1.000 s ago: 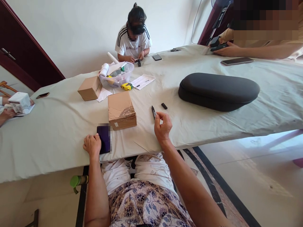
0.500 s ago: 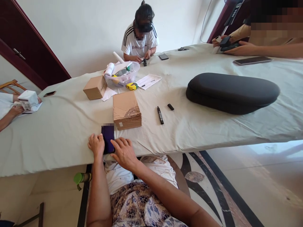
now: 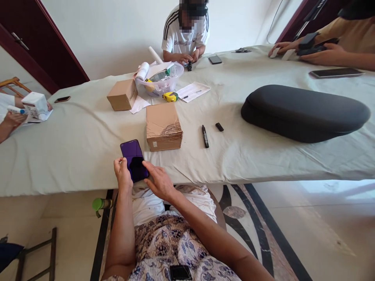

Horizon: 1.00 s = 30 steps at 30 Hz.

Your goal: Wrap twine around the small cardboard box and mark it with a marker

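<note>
A phone (image 3: 134,160) was held at the near edge of the bench (image 3: 73,148), just in front of a brown box (image 3: 163,127). It was held by both hands. The left hand (image 3: 123,175) was closed on the phone's left edge, with the thumb laid on the front. The right hand (image 3: 159,181) was curled round the near right corner, with the fingers pressed along that side. The far end of the phone was tipped up a little. It could not be told if that end was touching the cloth.

The phone was thin, flat and stiff, so it was not likely to bend. It looked light enough to be lifted by one hand. Its front was dark and shiny, so it was judged to be smooth and slippery. It could be cracked if it were dropped, since a hard floor (image 3: 293,218) lay just below the bench edge. The two long edges were judged the best place for it to be gripped, not the glass front.

A black marker (image 3: 205,136) and its cap (image 3: 219,127) were left to the right of the box. A big black case (image 3: 304,112) was set farther right, well apart from the hands.
</note>
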Available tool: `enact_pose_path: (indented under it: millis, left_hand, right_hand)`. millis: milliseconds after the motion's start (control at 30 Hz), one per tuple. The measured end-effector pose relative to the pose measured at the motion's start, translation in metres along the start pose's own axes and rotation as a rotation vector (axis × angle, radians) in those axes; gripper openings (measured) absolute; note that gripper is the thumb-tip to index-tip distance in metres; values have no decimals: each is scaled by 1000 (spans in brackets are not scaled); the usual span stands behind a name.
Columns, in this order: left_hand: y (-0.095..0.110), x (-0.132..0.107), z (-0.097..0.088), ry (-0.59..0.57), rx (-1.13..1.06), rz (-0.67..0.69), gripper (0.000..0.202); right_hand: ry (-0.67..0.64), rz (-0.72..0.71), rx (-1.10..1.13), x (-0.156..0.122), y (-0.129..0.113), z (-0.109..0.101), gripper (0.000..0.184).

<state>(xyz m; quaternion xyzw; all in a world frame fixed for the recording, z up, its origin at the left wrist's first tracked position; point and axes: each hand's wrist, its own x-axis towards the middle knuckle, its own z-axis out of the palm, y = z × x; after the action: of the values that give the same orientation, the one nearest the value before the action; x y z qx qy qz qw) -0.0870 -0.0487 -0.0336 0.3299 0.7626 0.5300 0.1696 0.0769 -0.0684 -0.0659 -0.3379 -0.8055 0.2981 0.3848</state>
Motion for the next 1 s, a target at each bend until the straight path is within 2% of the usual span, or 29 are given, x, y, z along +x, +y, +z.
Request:
enact_pose_path:
  millis: [67,167,300,433,533,700,833,1000]
  left_hand:
    - [8,-11,3,-7,-154,-6,16]
    - [29,-32,9,-95,-588,-27,25]
    - [62,-62,21,-253,-823,-48,30]
    - [82,-82,34,-424,-895,-70,31]
    - [89,-89,40,-487,-901,-64,31]
    - [92,-92,41,-524,-896,-45,31]
    - [92,-93,41,-524,-890,-39,33]
    - [88,-96,43,-548,-882,-49,32]
  right_hand:
    - [86,64,240,-3,4,-1,68]
    - [209,170,518,-13,4,-13,64]
    - [205,322,588,-34,-2,-48,52]
    - [187,313,573,-55,-7,-82,57]
    - [122,311,589,-63,-7,-95,59]
    - [108,312,626,-66,-1,-99,53]
    - [99,266,690,-67,6,-98,60]
    - [111,349,685,-69,10,-93,46]
